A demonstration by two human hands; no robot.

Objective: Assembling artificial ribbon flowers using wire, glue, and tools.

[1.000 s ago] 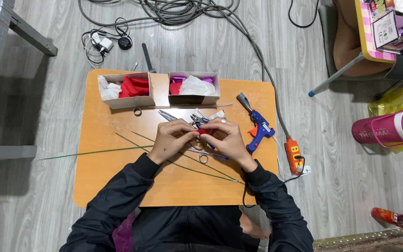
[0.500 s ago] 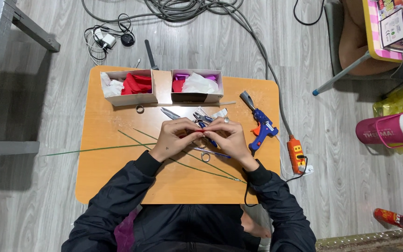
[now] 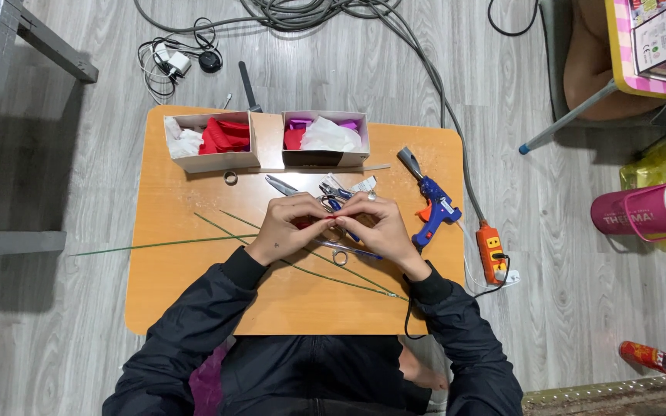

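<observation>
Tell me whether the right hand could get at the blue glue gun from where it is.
Probably yes: the glue gun lies just beside the right hand on the orange table, nothing between them, though that hand is pinching something small and red with the left hand.

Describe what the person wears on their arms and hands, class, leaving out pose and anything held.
Both arms are covered by long black jacket sleeves ending in snug ribbed cuffs at the wrists. The left hand and right hand are bare, without gloves. A ring shows on one right-hand finger.
</observation>
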